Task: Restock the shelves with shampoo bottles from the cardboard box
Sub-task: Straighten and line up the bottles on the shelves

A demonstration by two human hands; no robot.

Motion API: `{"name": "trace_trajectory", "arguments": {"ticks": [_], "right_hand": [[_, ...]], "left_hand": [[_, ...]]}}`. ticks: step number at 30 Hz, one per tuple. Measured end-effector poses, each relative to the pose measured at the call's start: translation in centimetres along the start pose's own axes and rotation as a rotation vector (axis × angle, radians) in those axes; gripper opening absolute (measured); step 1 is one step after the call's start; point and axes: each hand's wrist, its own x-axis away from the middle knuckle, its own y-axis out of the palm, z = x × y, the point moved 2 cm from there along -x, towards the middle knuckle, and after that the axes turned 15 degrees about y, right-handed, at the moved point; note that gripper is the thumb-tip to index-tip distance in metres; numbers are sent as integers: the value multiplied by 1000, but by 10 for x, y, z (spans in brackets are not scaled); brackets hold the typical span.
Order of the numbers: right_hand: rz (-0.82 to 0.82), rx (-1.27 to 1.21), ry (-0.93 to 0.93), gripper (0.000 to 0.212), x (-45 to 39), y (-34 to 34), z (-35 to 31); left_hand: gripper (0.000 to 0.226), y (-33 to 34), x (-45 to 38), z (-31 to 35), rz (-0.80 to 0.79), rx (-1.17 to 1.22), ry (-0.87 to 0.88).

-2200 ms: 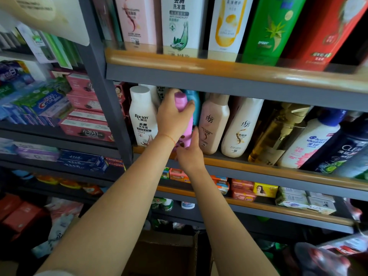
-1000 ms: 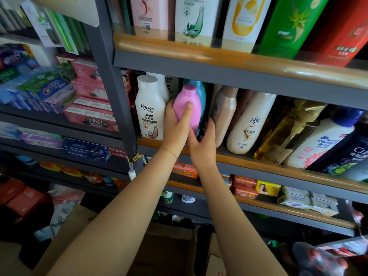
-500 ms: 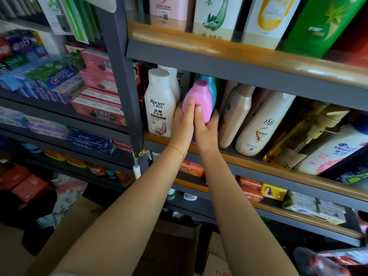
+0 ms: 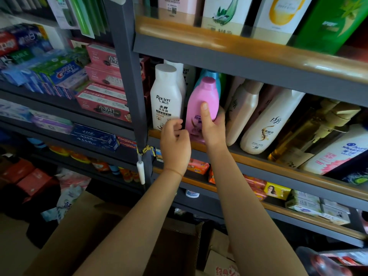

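The right hand (image 4: 213, 128) covers the lower right of the pink bottle (image 4: 203, 100), and most of its label is unreadable. A blue bottle (image 4: 211, 73) behind it shows only its top. The top-shelf bottles (image 4: 225, 12) are cut off by the upper edge of the frame. At the bottom centre, the arms hide most of the box (image 4: 179, 248). A red object (image 4: 326, 263) in the lower right corner is blurred and cropped. The toothpaste boxes (image 4: 39, 66) at upper left are smeared.

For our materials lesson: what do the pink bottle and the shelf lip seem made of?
Pink bottle: likely plastic, matte; smooth moulded shape, soft even sheen. Shelf lip: looks like varnished wood, or a wood-look strip; orange-brown, with glossy highlights.
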Motion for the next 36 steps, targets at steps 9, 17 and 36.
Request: {"name": "trace_trajectory", "arguments": {"ticks": [9,17,36], "right_hand": [[44,57,43,122,3,8,1],[-2,34,-31,106,-1,-1,-9],[-200,50,16,88,-7,-12,-6]], "left_hand": [[33,0,-4,0,-122,-39,25],[18,-1,-7,-6,-129,-144,117],[21,3,-6,-8,-82,-185,148]]}}
